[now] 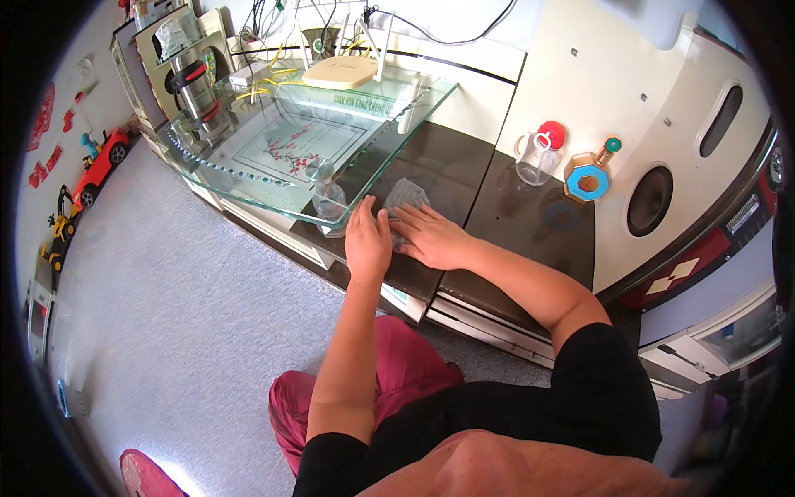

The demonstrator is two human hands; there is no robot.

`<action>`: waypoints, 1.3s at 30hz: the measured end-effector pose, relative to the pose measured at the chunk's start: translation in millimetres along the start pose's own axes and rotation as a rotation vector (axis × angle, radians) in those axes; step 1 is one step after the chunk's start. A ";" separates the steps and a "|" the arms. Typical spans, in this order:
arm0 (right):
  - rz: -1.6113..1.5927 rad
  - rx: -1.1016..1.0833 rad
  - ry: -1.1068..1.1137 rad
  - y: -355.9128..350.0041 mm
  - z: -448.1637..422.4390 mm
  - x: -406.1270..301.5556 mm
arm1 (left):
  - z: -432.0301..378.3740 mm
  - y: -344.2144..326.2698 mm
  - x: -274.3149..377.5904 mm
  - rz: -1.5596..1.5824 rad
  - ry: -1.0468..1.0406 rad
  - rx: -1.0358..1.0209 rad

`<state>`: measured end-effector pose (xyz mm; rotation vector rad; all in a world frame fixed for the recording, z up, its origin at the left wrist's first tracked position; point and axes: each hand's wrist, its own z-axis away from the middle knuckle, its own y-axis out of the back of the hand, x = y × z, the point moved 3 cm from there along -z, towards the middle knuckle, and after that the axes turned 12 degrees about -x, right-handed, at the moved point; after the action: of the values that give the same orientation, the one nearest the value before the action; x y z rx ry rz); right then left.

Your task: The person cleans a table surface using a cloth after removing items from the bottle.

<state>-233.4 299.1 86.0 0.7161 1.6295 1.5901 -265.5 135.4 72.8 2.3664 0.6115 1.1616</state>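
My right hand (436,238) lies over a crumpled grey cloth (407,191) on the dark glossy cabinet top (447,152), its fingers spread across it. Close beside it, my left hand (367,243) has its fingers stretched out at the front corner of a clear glass shelf (363,197). Whether that hand touches the glass or part of the cloth is hard to tell. A clear glass support (329,199) with rounded parts stands under the shelf corner, just left of my left hand.
A router (341,71) with cables and a steel kettle (195,87) stand on the glass shelf. To the right are a clear jug (537,158) with a red-lidded container, a blue-and-gold octagonal object (587,177) and a speaker (649,200). Toy vehicles (102,164) line the left wall.
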 end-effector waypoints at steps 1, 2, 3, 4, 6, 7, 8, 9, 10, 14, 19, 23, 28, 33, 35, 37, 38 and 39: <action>0.017 0.006 -0.047 0.8 11.5 4.9 | 0.6 -0.3 0.1 -0.021 0.000 -0.007; 0.034 0.012 -0.092 1.5 21.9 10.2 | 1.1 0.3 -0.9 -0.044 0.002 -0.012; 0.046 0.018 -0.141 0.3 32.3 15.8 | 2.6 -0.5 -2.0 -0.067 0.003 -0.025; 0.045 -0.011 -0.233 2.8 40.8 30.2 | 2.3 -1.7 2.7 -0.090 -0.015 -0.005; 0.041 0.007 -0.349 4.5 45.7 72.7 | 1.2 -0.8 4.2 -0.060 0.013 -0.035; 0.017 0.008 -0.425 9.8 45.2 90.2 | 1.7 0.3 3.0 -0.049 0.029 -0.050; 0.004 0.055 -0.509 11.4 46.3 108.8 | 0.8 -0.9 3.6 -0.060 0.027 -0.038; -0.008 0.101 -0.591 14.6 47.9 119.5 | 0.1 -1.9 5.3 -0.058 0.027 -0.044; -0.015 0.127 -0.618 13.5 49.6 125.3 | -1.0 -3.3 7.6 -0.055 0.026 -0.051; -0.024 -0.021 -0.348 15.7 43.2 79.0 | 1.4 6.3 2.4 -0.108 0.038 -0.047; -0.150 -0.024 0.020 -1.0 46.3 35.3 | -0.2 0.9 6.3 -0.105 0.041 -0.119; -0.106 0.110 -0.059 2.7 42.5 63.3 | 0.8 -3.3 -0.1 -0.133 0.025 -0.094; 0.039 0.305 -0.491 -1.9 60.2 134.1 | 0.7 -2.0 7.8 -0.128 0.036 -0.088; -0.046 0.226 -0.194 -1.2 50.5 93.7 | 2.8 -0.8 4.1 -0.125 0.059 -0.085; -0.104 0.128 0.055 2.1 39.2 45.9 | 5.4 5.8 3.8 -0.133 0.074 -0.069; -0.175 0.091 0.282 -6.1 35.1 24.7 | 1.7 0.0 4.9 -0.113 0.071 -0.086; -0.198 0.069 0.285 -5.2 37.1 25.3 | 1.9 -1.7 5.2 -0.107 0.080 -0.098; -0.220 0.049 0.293 -1.3 37.0 24.3 | 1.0 -0.5 5.8 -0.105 0.087 -0.106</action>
<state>-217.0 340.2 83.2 0.3232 1.8903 1.5522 -261.6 138.8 75.6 2.1782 0.6781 1.2242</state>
